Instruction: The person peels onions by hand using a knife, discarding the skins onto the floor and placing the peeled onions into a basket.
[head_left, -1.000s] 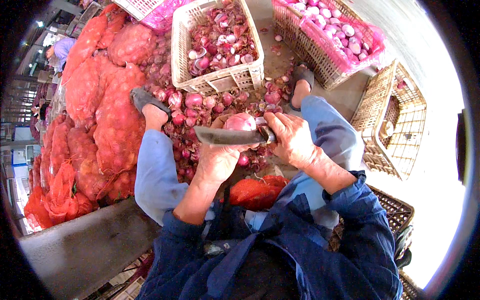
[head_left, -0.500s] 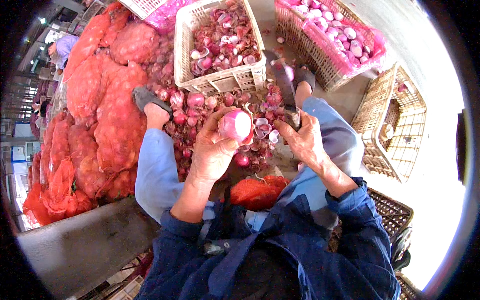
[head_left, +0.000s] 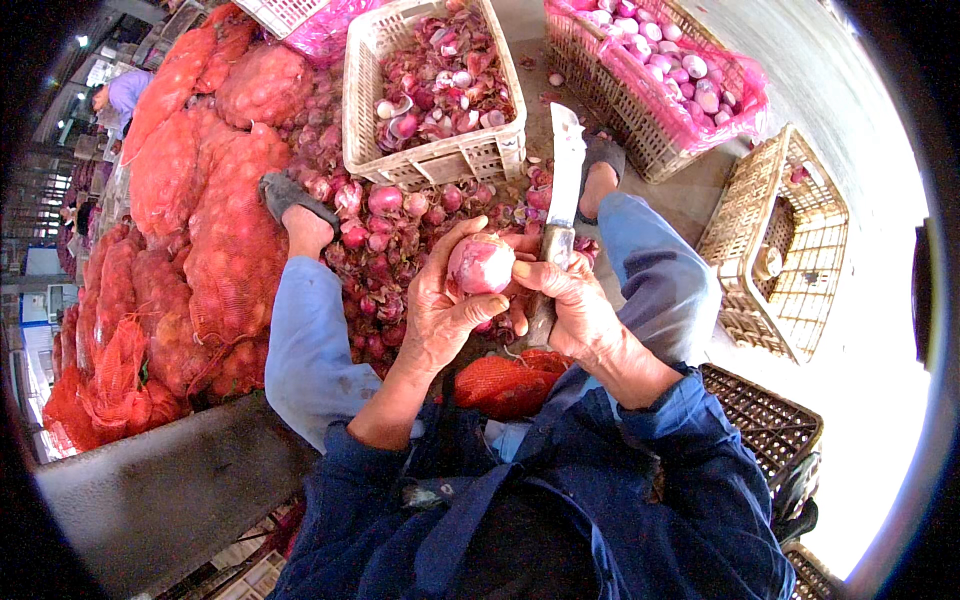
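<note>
A partly peeled red onion (head_left: 480, 264) rests in my left hand (head_left: 436, 300), whose fingers and thumb curl round it. My right hand (head_left: 580, 308) grips the handle of a knife (head_left: 565, 170), its broad blade standing up and pointing away from me. The right thumb touches the onion's right side. Beneath my hands lies a heap of unpeeled red onions (head_left: 385, 215) with loose skins. A red mesh bag (head_left: 508, 386) sits between my legs.
A cream crate (head_left: 440, 172) of onion skins stands ahead. To its right is a crate (head_left: 630, 115) lined with pink plastic, full of peeled onions. Another crate (head_left: 790, 240) stands at the right. Full red mesh sacks (head_left: 215, 200) pile up at the left, where a person (head_left: 127, 92) shows farther off.
My right hand has moved left and down, bringing the knife close to the onion, and its thumb now meets it. The onion has been turned in my left hand.
</note>
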